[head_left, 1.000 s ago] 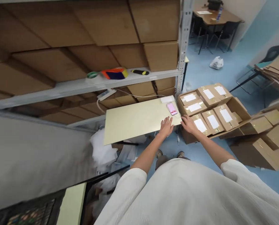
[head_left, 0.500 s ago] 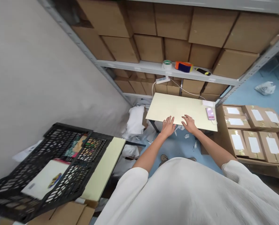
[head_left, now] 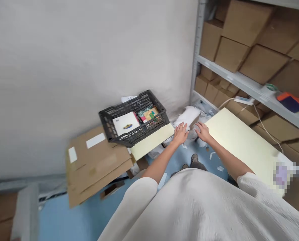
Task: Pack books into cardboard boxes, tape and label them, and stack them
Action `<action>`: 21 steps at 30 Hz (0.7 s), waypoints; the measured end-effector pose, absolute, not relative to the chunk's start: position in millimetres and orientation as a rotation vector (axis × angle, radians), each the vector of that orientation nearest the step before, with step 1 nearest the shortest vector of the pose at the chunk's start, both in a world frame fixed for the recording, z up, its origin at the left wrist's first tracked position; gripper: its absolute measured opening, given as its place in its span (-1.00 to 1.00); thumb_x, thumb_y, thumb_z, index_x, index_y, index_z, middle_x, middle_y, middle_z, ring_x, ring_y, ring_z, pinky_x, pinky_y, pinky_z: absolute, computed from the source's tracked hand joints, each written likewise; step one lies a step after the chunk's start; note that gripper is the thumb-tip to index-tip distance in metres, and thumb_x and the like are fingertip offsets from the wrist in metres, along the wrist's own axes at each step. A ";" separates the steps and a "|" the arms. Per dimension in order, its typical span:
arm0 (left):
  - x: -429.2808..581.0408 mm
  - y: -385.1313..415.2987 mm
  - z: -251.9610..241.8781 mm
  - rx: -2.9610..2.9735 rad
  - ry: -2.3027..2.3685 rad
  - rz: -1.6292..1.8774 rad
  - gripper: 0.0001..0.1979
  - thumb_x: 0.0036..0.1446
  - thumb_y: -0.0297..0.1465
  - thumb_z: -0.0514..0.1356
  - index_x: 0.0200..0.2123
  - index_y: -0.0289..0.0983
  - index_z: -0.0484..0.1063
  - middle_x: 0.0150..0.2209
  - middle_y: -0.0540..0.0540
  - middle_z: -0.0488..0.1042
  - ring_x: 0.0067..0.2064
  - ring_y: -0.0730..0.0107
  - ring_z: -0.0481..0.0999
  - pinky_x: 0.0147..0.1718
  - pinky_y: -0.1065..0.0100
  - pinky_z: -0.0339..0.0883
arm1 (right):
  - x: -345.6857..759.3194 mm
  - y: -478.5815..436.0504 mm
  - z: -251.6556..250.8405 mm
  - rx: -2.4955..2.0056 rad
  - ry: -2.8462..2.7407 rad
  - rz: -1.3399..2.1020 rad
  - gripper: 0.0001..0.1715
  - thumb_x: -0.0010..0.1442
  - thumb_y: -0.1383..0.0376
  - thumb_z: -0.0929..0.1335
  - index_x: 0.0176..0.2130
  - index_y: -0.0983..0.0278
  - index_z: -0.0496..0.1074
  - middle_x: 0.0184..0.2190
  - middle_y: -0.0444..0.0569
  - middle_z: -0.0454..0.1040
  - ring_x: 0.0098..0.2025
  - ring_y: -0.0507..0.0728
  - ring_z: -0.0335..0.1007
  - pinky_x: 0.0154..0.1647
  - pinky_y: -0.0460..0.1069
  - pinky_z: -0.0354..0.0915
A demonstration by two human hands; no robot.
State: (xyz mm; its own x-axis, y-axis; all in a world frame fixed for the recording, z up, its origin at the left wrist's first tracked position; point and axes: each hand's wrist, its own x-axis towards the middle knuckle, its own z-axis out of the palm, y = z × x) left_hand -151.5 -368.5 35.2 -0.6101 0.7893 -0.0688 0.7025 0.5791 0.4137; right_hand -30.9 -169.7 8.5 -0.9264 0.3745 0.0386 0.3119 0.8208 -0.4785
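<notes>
My left hand (head_left: 181, 133) is held out in front of me with its fingers apart and nothing in it. It is nearest to the right end of a small pale yellow board (head_left: 152, 142). Beside it my right hand (head_left: 202, 131) hangs with fingers spread and bare, close to the left edge of a larger pale yellow table (head_left: 233, 137). On the small board rests a black plastic crate (head_left: 149, 126), partly over its edge. Inside the crate lie a white flat package with a blue and yellow picture (head_left: 125, 124) and a colourful packet (head_left: 151, 114).
Flattened cardboard (head_left: 99, 164) lies left of the crate. A grey shelf rack (head_left: 242, 78) with several brown boxes stands at the right, holding a tape roll and a power strip (head_left: 243, 99). White scraps (head_left: 188, 117) and paper bits litter the blue floor (head_left: 56, 217).
My view has turned left, so the crate now sits near the middle and the rack and table have shifted right. Both hands stay open; the carton of labelled boxes has left view.
</notes>
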 end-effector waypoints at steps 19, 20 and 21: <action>-258.6 -482.8 43.7 0.505 3.017 0.747 -0.48 0.52 -0.33 0.05 0.47 -0.17 0.36 0.58 -0.22 0.25 0.56 0.05 0.25 0.54 -0.05 0.09 | -303.3 -244.7 35.7 0.541 -2.947 0.839 -0.34 0.53 0.08 0.20 0.44 0.21 0.42 0.50 0.24 0.28 0.47 0.47 0.19 0.37 0.39 0.29; -263.0 -488.0 43.6 0.494 3.018 0.747 -0.49 0.52 -0.33 0.04 0.46 -0.17 0.38 0.58 -0.22 0.25 0.57 0.06 0.23 0.55 -0.06 0.08 | -311.6 -251.9 37.8 0.569 -2.941 0.832 -0.35 0.52 0.09 0.20 0.44 0.20 0.42 0.50 0.23 0.28 0.47 0.47 0.18 0.37 0.39 0.29; -268.5 -493.2 43.6 0.482 3.021 0.746 -0.49 0.52 -0.33 0.04 0.45 -0.16 0.39 0.57 -0.21 0.26 0.57 0.06 0.22 0.55 -0.06 0.07 | -319.8 -258.8 39.8 0.597 -2.936 0.818 -0.35 0.52 0.10 0.20 0.45 0.20 0.42 0.51 0.23 0.27 0.48 0.47 0.17 0.37 0.39 0.29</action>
State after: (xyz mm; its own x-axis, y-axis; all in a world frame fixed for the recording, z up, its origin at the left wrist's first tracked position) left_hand -268.5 -493.2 43.6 -0.9530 0.2922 0.0795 0.2956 0.8409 0.4532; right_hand -319.8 -258.8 39.8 -0.9255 -0.3538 0.1349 -0.3726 0.7875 -0.4909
